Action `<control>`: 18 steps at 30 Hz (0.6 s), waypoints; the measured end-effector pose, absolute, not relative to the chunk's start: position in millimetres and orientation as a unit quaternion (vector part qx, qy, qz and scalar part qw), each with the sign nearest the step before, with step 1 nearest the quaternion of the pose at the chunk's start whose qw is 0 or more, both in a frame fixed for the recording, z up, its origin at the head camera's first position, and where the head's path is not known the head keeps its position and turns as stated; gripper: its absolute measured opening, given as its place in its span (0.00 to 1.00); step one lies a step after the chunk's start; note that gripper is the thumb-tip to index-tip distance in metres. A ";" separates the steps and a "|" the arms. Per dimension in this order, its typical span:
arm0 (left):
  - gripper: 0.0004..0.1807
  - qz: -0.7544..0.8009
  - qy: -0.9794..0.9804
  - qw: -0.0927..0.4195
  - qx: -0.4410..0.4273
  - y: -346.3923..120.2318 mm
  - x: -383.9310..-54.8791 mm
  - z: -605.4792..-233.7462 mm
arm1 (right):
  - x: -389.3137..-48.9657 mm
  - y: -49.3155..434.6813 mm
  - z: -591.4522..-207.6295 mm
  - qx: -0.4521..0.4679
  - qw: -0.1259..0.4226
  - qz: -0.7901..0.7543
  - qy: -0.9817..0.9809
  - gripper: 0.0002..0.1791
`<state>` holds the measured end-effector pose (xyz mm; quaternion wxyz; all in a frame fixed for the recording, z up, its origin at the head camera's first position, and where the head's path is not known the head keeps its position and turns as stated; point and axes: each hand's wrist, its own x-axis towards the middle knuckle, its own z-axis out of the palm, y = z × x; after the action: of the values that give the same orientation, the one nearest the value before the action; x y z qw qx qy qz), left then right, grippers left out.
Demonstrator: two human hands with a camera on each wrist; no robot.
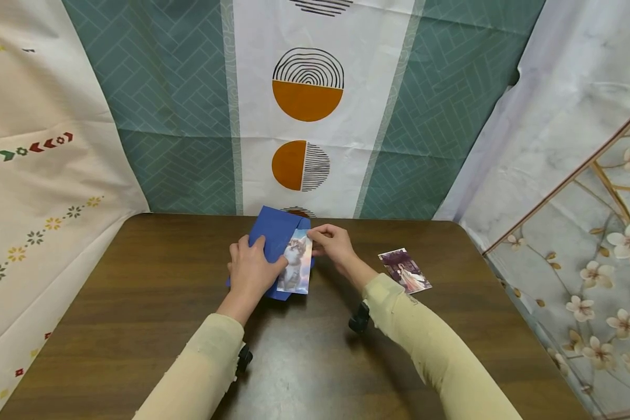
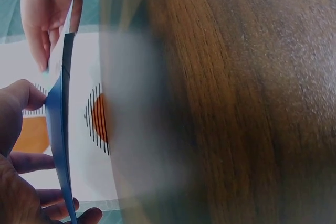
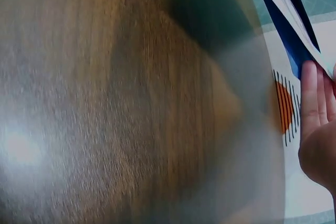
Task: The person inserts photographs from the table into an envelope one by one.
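A flat blue envelope (image 1: 274, 228) is tilted in my left hand (image 1: 252, 265), which grips it from the left with the thumb near its right edge. In the left wrist view the envelope (image 2: 58, 129) shows edge-on, with fingers on both of its faces. Along its right side lies a card with a kitten picture (image 1: 296, 265). My right hand (image 1: 336, 245) pinches that card by the upper right edge. Some of the right hand's fingers (image 3: 311, 90) are behind the card and envelope. Whether the card's left part lies inside the envelope, I cannot tell.
A second picture card (image 1: 405, 271), showing a figure in a pale dress, lies on the brown wooden table (image 1: 152, 326) to the right. Patterned cloth (image 1: 315, 128) hangs behind the table's far edge, with more cloth at both sides.
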<state>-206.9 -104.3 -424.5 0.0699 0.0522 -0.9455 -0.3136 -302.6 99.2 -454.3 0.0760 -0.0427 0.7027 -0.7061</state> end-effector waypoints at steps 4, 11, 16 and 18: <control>0.43 -0.313 -0.945 0.072 0.052 -105.5 -207.0 -425.2 | -302.2 104.9 -452.4 -0.060 0.092 -0.700 0.705 0.11; 0.43 -0.313 -0.946 0.074 0.052 -105.5 -207.3 -426.2 | -304.4 112.2 -447.6 -0.072 0.113 -0.711 0.690 0.10; 0.43 -0.312 -0.945 0.079 0.051 -103.2 -207.6 -426.3 | -306.2 111.1 -445.4 -0.070 0.113 -0.716 0.686 0.11; 0.44 -0.309 -0.946 0.081 0.051 -101.8 -207.9 -426.3 | -306.7 109.7 -445.2 -0.069 0.113 -0.717 0.685 0.11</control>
<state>-207.9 -101.8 -426.3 0.0815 0.0510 -0.9462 -0.3088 -306.7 109.7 -445.2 0.1133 -0.0688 0.6847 -0.7166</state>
